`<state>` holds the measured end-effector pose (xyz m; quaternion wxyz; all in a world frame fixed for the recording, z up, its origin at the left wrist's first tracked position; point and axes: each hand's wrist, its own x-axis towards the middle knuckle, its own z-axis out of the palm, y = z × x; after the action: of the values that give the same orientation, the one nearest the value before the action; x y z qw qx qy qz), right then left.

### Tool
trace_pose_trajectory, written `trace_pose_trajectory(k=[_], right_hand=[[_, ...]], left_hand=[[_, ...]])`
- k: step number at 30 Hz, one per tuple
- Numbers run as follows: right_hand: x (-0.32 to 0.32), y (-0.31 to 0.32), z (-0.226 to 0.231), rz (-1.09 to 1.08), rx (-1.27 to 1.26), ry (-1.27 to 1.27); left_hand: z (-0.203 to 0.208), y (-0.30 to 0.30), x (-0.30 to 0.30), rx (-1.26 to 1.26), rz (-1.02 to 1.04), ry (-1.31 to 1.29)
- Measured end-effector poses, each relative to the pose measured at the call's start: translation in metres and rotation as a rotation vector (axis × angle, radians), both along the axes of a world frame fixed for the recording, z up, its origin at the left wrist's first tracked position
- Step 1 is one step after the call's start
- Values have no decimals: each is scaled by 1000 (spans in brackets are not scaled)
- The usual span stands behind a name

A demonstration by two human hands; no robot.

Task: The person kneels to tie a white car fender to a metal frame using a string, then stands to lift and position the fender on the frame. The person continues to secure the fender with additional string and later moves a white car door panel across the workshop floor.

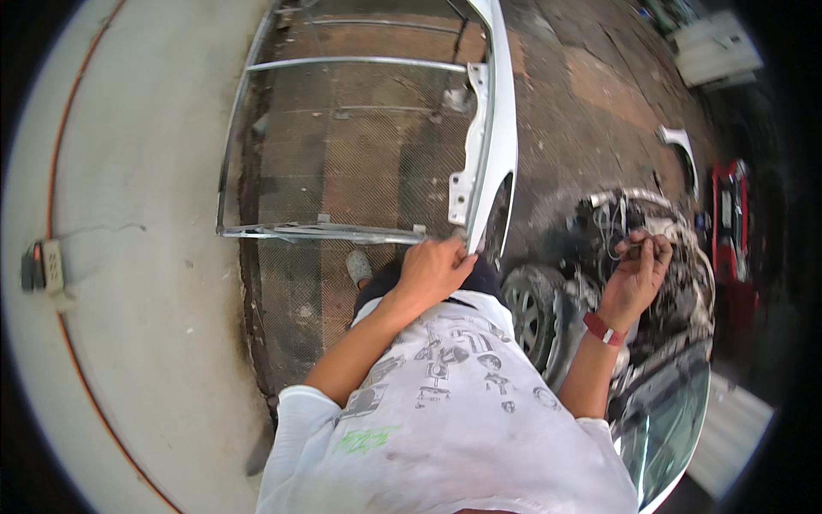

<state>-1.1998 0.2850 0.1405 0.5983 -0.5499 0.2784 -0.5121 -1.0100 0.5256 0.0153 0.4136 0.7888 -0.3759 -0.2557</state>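
Note:
A white car fender lies lengthwise along the right side of a metal frame stand. At the fender's near tip my left hand is closed, its fingers curled against the edge. The fender's bolt flange shows several holes. Off to the right, my right hand is raised with fingertips pinched together. Anything between those fingertips is too small to make out. A red band circles that wrist. Behind the hand is a car's exposed engine bay.
A wall with an orange cable and a socket box runs along the left. By my right arm are a wheel and the car's windshield. Farther right stand another white fender and a red bumper-like part.

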Motion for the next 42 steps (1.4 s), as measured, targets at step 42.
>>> trace_pose_trajectory(k=[42], right_hand=[[-149,118,-124,-275,538,-161]], left_hand=[[31,-37,40,482,-53,317]])
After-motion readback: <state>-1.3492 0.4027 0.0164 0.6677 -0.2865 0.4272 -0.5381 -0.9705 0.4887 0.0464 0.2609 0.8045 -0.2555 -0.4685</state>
